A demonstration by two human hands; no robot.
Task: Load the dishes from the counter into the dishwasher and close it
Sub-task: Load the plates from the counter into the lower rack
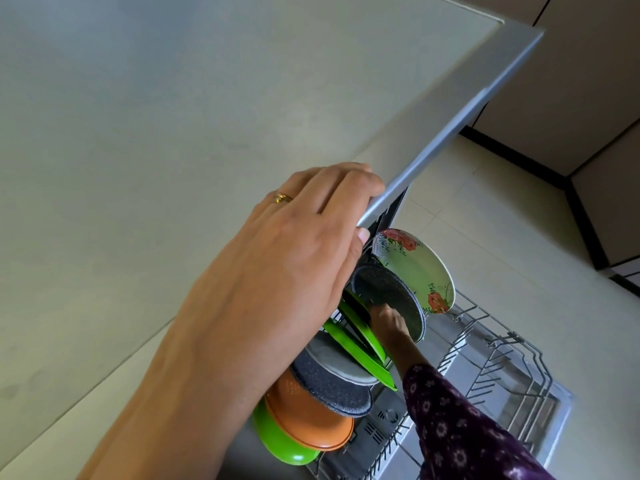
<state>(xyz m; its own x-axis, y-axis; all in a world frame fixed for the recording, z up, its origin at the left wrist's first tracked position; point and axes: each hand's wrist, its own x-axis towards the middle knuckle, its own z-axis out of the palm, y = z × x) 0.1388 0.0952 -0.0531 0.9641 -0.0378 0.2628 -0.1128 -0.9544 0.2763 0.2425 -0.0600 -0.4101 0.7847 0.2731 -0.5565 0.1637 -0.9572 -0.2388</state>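
My left hand [294,254] rests on the pale counter [173,116] with its fingers curled over the metal front edge [450,133] and the thumb underneath. Below, the lower dishwasher rack [502,362] is pulled out. My right hand [389,322], in a purple flowered sleeve, grips a dark speckled plate [381,285] standing in the rack. Behind that plate stands a floral plate [415,268]. In front of it stand two green plates [360,337], a grey plate [332,358], another speckled plate [332,389], an orange plate [308,420] and a green plate [277,441].
The dishwasher door [561,403] lies open under the rack. The rack's right half holds only bare wire tines. Pale tiled floor [502,220] runs to a dark skirting and cabinets at the right.
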